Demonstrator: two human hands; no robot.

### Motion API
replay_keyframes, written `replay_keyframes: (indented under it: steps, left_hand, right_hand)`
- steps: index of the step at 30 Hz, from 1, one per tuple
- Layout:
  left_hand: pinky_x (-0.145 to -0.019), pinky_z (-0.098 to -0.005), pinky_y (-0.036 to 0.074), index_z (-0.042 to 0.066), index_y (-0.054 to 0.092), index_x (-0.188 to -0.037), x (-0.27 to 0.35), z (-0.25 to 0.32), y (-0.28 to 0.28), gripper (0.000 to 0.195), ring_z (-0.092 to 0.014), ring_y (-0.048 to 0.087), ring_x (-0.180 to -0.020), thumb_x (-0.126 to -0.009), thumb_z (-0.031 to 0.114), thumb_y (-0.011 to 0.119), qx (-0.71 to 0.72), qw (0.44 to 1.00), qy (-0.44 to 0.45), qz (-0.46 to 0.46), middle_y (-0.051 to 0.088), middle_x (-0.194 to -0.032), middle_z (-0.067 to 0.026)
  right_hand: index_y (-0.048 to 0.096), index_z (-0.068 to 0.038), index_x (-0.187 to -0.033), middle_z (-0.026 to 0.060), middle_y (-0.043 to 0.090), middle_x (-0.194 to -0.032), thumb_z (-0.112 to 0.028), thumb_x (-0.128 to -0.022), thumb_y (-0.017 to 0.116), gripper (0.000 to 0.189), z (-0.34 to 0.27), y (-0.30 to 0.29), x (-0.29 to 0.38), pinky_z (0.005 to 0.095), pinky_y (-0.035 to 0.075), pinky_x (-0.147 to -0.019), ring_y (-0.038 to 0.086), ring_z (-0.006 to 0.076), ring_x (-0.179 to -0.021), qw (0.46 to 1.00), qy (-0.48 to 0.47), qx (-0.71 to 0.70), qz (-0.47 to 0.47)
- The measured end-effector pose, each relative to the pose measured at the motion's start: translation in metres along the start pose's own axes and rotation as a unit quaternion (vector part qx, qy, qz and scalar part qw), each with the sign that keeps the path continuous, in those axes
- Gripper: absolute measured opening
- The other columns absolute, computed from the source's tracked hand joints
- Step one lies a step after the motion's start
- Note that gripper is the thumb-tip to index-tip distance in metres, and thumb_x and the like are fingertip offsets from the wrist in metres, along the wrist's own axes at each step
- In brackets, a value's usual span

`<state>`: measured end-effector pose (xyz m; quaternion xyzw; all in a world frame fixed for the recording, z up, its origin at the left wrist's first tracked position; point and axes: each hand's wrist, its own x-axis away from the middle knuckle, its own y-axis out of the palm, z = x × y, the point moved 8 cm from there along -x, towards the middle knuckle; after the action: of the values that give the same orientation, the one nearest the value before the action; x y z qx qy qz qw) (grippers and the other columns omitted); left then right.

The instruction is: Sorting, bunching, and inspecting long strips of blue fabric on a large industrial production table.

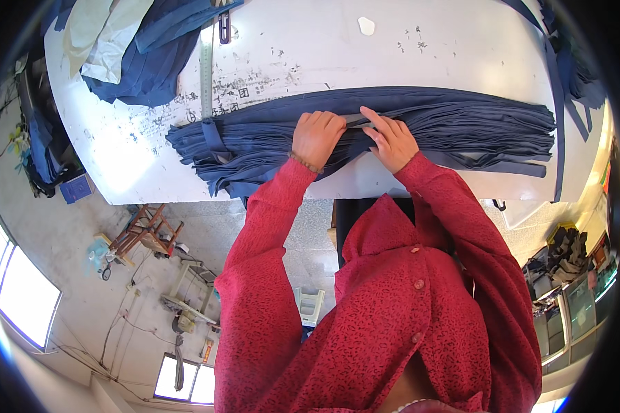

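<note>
A long bundle of dark blue fabric strips [475,124] lies across the table in front of me, its many layers stacked with edges showing. My left hand [318,138] is closed over the middle of the bundle, fingers curled round some of the strips. Just to its right, my right hand [392,139] touches the same bundle. Its index finger and thumb are spread apart; whether its other fingers grip cloth is hidden. A short dark strip spans the gap between both hands. Near the bundle's left end, a blue fabric band [213,135] lies across the layers.
The white table [460,62] bears writing and dark marks. At upper left lie blue cloth pieces [139,77], pale paper pieces [112,51] and a ruler [206,77]. More blue strips [573,77] hang at right. Behind are a wooden chair [147,232] and a plastic stool [309,304].
</note>
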<state>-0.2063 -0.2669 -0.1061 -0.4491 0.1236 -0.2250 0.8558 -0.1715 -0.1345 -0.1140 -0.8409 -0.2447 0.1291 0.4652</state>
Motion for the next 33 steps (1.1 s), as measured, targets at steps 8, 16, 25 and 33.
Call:
replay_keyframes:
  steps: [8,16,25,33]
  left_hand:
    - [-0.067,-0.0363,0.044,0.012,0.06,-0.087,-0.008,-0.023,0.002,0.017,-0.024,0.057,-0.077,-0.076,0.017,0.071,0.054,0.989,-0.135,0.006,0.056,-0.079,-0.0015]
    - [-0.073,-0.0375,0.041,0.012,0.061,-0.087,-0.028,-0.025,-0.001,0.018,-0.024,0.054,-0.086,-0.074,0.015,0.073,-0.006,0.994,-0.101,0.034,0.056,-0.088,-0.0022]
    - [-0.074,-0.0367,0.038,0.015,0.058,-0.08,-0.022,-0.02,0.003,0.019,-0.02,0.053,-0.086,-0.069,0.014,0.074,-0.005,0.997,-0.078,0.005,0.054,-0.087,0.0014]
    - [-0.073,-0.0357,0.038,0.013,0.056,-0.08,-0.018,-0.016,0.001,0.019,-0.019,0.055,-0.084,-0.07,0.012,0.072,0.025,0.999,-0.04,0.023,0.057,-0.086,0.0016]
  right_hand:
    - [0.061,-0.011,-0.096,0.0002,0.056,-0.104,-0.012,-0.078,0.058,0.018,-0.002,0.008,0.004,0.0331,0.041,-0.084,0.053,0.0198,-0.098,0.998,0.0,0.065,-0.014]
    - [0.061,-0.012,-0.091,0.0004,0.057,-0.102,-0.013,-0.076,0.06,0.015,-0.008,-0.006,-0.005,0.0386,0.037,-0.096,0.051,0.0175,-0.107,0.996,-0.035,0.072,0.025]
    - [0.059,-0.011,-0.091,0.0006,0.056,-0.105,-0.012,-0.076,0.06,0.015,-0.005,-0.002,-0.001,0.0399,0.038,-0.095,0.051,0.0176,-0.108,0.998,-0.026,0.056,0.023]
    - [0.059,-0.012,-0.093,0.002,0.055,-0.113,-0.012,-0.076,0.06,0.017,-0.004,-0.001,-0.001,0.0402,0.038,-0.094,0.05,0.0196,-0.111,0.998,-0.03,0.05,0.02]
